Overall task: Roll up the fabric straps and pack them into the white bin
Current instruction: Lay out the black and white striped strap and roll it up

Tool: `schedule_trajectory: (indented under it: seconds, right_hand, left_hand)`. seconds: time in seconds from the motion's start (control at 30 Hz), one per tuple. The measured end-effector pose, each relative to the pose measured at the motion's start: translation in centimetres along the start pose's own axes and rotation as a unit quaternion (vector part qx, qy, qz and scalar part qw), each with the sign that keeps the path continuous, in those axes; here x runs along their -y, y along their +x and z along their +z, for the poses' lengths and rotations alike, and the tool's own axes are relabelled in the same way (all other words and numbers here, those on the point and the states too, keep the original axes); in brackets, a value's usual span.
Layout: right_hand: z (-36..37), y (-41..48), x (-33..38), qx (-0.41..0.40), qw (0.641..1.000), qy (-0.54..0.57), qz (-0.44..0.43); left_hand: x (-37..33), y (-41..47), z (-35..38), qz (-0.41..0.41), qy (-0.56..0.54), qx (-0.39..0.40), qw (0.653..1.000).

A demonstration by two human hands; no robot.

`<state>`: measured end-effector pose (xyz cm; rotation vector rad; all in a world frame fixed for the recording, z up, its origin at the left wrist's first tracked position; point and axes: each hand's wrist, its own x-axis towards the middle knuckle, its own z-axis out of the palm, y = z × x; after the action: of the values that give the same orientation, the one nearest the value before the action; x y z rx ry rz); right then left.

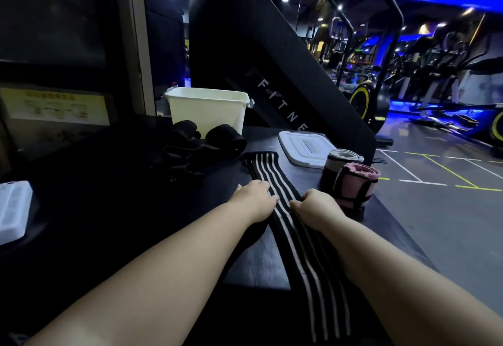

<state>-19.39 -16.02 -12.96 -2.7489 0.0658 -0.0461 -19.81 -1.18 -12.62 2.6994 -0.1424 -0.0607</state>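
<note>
A long black strap with white stripes (275,179) lies flat along the dark bench, running from near the bin toward me and over the bench edge. My left hand (254,196) rests on the strap's left edge with straight fingers. At the strap's right edge, my right hand (313,204) has its fingers curled down onto the fabric. The white bin (208,109) stands open at the back of the bench. A pile of black straps (190,147) lies in front of it. Two rolled straps, one grey-topped (343,159) and one pink (355,182), stand at the right.
The bin's white lid (304,145) lies flat to the right of the bin. A white plastic box (13,209) sits at the bench's left edge. A big black gym machine (272,68) rises behind the bench. The gym floor drops off on the right.
</note>
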Motion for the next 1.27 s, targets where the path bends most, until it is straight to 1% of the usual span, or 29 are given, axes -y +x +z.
schedule_trajectory:
  seconds: [0.17, 0.27, 0.37, 0.47, 0.67, 0.87, 1.03, 1.17, 1.27]
  right_hand:
    - [1.0, 3.4, 1.9, -0.026, 0.999, 0.017, 0.031]
    - [1.4, 5.5, 3.2, -0.037, 0.997, 0.029, 0.064]
    - [2.4, 7.3, 4.3, -0.05, 0.996, 0.024, 0.076]
    - [3.2, 8.3, 4.7, -0.061, 0.996, 0.014, 0.06]
    - [2.9, 9.4, 4.2, -0.004, 0.999, -0.019, 0.026]
    - [3.1, 9.9, 3.9, 0.01, 0.999, -0.031, 0.001]
    - [3.2, 10.1, 3.7, 0.017, 0.999, -0.038, -0.012]
    - [3.4, 10.0, 3.5, 0.006, 0.999, -0.039, -0.01]
    - [3.0, 9.7, 3.3, -0.002, 1.0, -0.011, -0.017]
  left_hand:
    - [1.3, 4.4, -0.2, -0.025, 0.031, -0.003, 0.999]
    - [2.1, 6.0, -0.1, -0.029, 0.02, -0.009, 0.999]
    - [2.9, 7.0, 0.1, -0.028, -0.001, -0.029, 0.999]
    - [3.3, 7.6, 0.1, -0.038, -0.017, -0.041, 0.998]
    - [3.4, 8.0, 0.2, -0.049, -0.021, -0.046, 0.998]
    - [3.4, 8.0, 0.3, -0.049, -0.025, -0.045, 0.997]
    - [3.5, 8.1, 0.5, -0.048, -0.022, -0.06, 0.997]
    - [3.7, 7.9, 1.0, -0.027, -0.015, -0.097, 0.995]
    - [3.7, 7.0, 0.8, -0.003, -0.025, -0.108, 0.994]
